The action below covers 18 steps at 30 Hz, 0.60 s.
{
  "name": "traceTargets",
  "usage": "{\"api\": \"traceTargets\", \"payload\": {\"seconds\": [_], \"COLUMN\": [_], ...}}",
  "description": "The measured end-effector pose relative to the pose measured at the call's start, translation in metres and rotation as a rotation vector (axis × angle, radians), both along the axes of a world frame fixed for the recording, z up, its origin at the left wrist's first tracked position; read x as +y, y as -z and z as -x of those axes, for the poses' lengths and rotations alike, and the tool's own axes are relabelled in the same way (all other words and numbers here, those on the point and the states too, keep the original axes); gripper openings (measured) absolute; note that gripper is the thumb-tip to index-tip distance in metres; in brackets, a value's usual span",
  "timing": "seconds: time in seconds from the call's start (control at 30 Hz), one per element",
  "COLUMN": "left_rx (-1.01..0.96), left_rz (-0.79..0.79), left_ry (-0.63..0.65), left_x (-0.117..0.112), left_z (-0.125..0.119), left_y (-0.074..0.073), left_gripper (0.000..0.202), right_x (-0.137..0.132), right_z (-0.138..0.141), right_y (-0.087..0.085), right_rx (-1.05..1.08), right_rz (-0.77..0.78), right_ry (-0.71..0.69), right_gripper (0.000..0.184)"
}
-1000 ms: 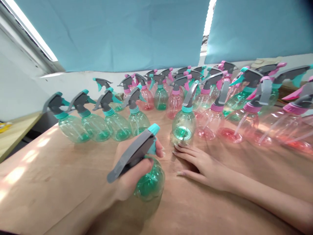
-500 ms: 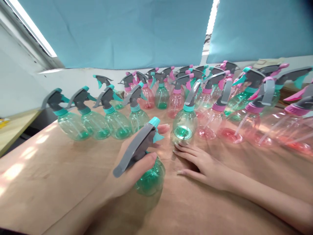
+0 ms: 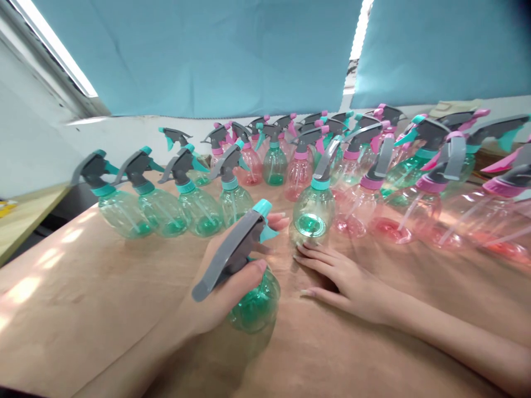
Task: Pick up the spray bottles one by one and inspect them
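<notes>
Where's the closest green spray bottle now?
In the head view, the green spray bottle is below centre, in the left hand, left of the right hand.

The near bottle (image 3: 259, 309) looks like clear plastic, smooth and glossy, with bright highlights on its curves. Its spray head (image 3: 230, 257) is opaque plastic with a soft satin sheen. The pink bottle (image 3: 297, 179) behind has the same shiny, see-through plastic. The counter (image 3: 103, 309) looks like smooth wood, faintly glossy. The curtain (image 3: 228, 61) looks like matt cloth, lightly creased; the wall (image 3: 29, 149) looks matt.
</notes>
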<state>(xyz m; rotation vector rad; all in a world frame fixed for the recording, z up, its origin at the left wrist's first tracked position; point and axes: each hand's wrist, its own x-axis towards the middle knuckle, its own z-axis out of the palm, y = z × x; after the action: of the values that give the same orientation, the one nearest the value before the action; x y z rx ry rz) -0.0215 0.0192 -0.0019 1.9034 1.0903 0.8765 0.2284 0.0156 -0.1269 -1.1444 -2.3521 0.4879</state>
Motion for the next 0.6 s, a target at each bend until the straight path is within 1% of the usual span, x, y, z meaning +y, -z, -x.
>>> {"api": "traceTargets", "payload": {"seconds": [0.3, 0.6], "left_rx": [-0.023, -0.052], "left_rz": [0.047, 0.06], "left_ry": [0.001, 0.014], "left_x": [-0.0015, -0.0011], "left_z": [-0.0008, -0.0028], "left_y": [0.0006, -0.0004], "left_gripper": [0.04, 0.039], "right_x": [0.0003, 0.0001], "right_z": [-0.0001, 0.0001], "right_y": [0.001, -0.0005], "right_rx": [-0.017, -0.02], "right_rz": [-0.001, 0.004], "right_ry": [-0.001, -0.002], "right_gripper": [0.062, 0.062]}}
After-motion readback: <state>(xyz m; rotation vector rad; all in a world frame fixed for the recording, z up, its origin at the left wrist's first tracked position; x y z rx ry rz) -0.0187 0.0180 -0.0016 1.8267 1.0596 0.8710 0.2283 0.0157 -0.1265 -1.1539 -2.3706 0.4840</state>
